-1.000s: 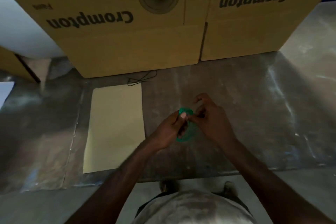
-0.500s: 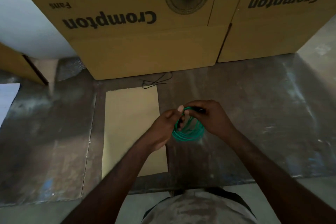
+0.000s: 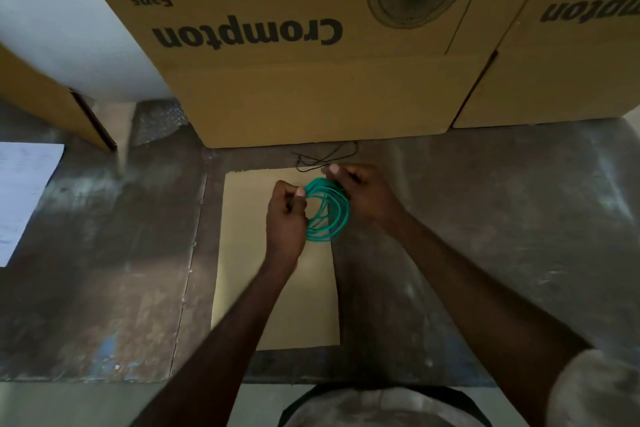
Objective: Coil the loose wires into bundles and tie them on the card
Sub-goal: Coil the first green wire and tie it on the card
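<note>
A coil of green wire (image 3: pixel 329 211) hangs between my two hands, over the top right part of the tan card (image 3: pixel 242 288) that lies flat on the table. My left hand (image 3: pixel 287 218) pinches the coil's left side between thumb and fingers. My right hand (image 3: pixel 367 194) grips the coil's upper right side. A thin black wire (image 3: pixel 329 158) lies loose on the table just beyond the card's far edge, close to my right hand's fingertips.
Two big brown fan boxes (image 3: pixel 311 45) stand along the back of the worn table (image 3: pixel 485 218). A white roll (image 3: pixel 52 28) and another box sit at the back left. A white paper sheet (image 3: pixel 20 191) lies at the left edge.
Both hands have carried the green coil away from the bare table, leftward and farther from me, so it now hangs over the card. The coil has spread into wider loops.
</note>
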